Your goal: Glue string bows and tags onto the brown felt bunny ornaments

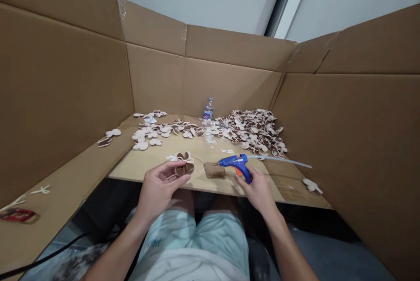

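My left hand [162,183] is closed on a small brown felt piece with rounded ears and a cream string bow [186,167], held above the board's front edge. In my right hand [257,187] is the handle of a blue hot glue gun [238,162], its nozzle pointing left. A long translucent glue stick [282,159] sticks out of its rear. The nozzle tip is over a brown block [214,171] on the board; whether it touches the block I cannot tell. Fingers partly cover the gun's orange trigger and the felt piece.
A large heap of brown and white felt pieces [257,130] lies at the back right, and more felt pieces [152,132] at the back left. A plastic bottle [208,109] stands behind them. Cardboard walls [229,84] enclose the wooden board [170,150]. A red tool [18,215] lies far left.
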Action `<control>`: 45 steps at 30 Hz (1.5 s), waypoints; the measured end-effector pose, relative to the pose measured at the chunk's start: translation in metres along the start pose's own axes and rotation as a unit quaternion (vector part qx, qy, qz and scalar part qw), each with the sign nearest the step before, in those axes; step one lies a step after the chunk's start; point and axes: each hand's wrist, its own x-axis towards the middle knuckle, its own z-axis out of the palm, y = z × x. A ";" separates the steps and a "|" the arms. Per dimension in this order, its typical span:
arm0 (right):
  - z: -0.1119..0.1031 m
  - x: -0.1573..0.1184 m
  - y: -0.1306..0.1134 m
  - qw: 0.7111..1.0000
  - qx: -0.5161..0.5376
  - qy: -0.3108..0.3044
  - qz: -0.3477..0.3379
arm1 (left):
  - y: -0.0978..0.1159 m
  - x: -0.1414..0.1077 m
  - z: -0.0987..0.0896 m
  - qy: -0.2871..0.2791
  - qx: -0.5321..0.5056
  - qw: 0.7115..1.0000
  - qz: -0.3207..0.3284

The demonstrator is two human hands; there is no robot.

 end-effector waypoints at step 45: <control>0.118 -0.007 -0.092 0.919 0.123 -0.145 -0.346 | 0.002 0.022 -0.041 0.050 0.015 0.998 0.021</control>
